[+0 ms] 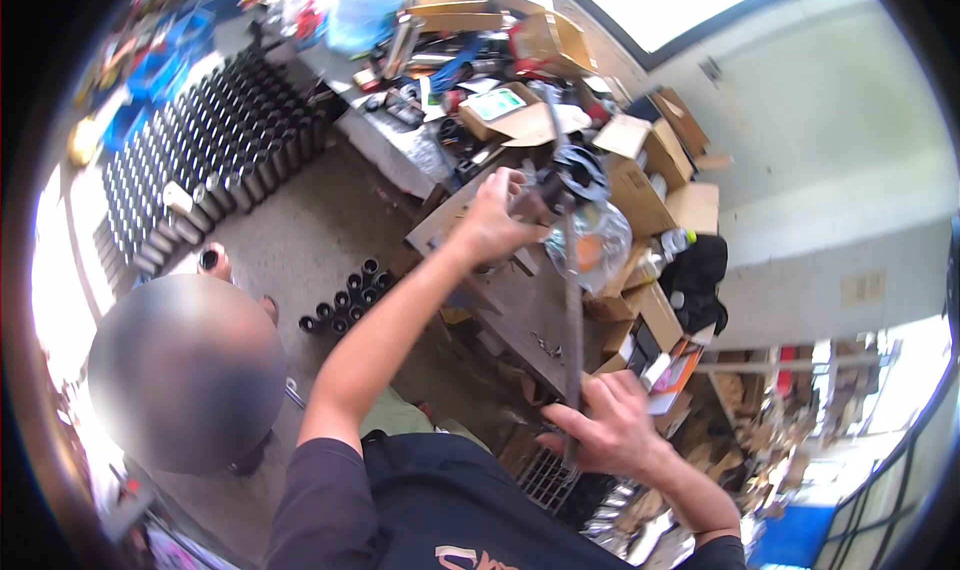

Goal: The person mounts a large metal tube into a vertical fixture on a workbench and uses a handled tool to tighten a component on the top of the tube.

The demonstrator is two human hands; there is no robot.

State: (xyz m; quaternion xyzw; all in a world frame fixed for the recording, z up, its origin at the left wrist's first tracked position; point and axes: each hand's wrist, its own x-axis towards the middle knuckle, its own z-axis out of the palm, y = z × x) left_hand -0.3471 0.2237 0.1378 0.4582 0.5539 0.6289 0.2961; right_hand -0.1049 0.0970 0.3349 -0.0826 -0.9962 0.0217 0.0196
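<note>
My left hand (492, 222) reaches over the workbench (520, 320), its fingers curled round a dark cylindrical part (545, 195). The fingertips are smeared, so the exact grip is hard to see. A long, narrow metal bar (573, 310) runs from beside this part down toward me. Near the bar's lower end, my right hand (612, 428) closes round it with thumb and fingers. Dark curved loops (582, 173) show beside the part; whether they belong to it I cannot tell. Behind the bar lies a clear plastic bag (600, 245) with something orange inside.
Another person's hand (217, 262) at the left holds a black tube (208, 259). Many black tubes (215, 140) stand in rows behind; several more (350, 295) sit on the floor. Cardboard boxes (640, 190), bottles (676, 240) and a black cloth (700, 285) crowd the bench's far side.
</note>
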